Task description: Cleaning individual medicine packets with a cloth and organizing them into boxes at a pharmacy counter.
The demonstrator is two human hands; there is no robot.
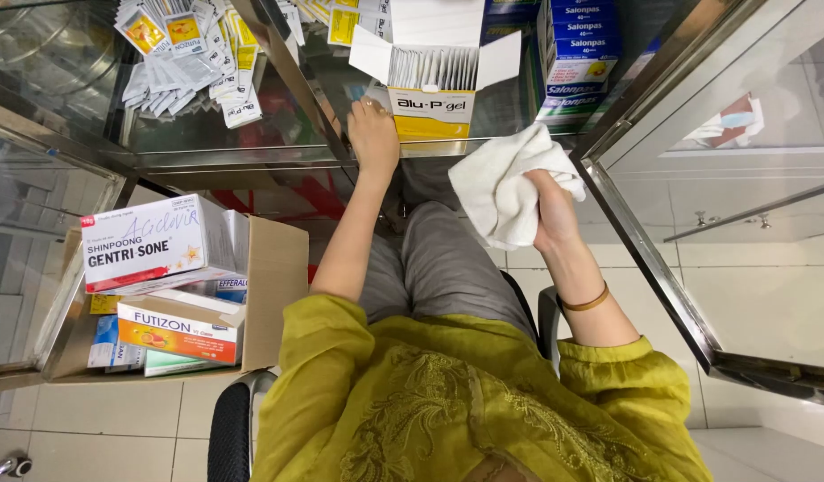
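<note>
My right hand [552,207] grips a crumpled white cloth [501,183] just below the front edge of a glass shelf [251,143]. My left hand [373,134] rests on that shelf edge with its fingers flat. It lies next to an open white and yellow carton [432,112] that holds several upright sachets. I am seated on a chair, in a mustard-yellow embroidered top and grey trousers.
Loose sachets [184,58] lie scattered on the shelf at the left. Stacked blue boxes [577,58] stand at the right. A cardboard box [269,286] with several medicine cartons sits at my left. An open glass cabinet door with a metal frame [662,277] stands at the right.
</note>
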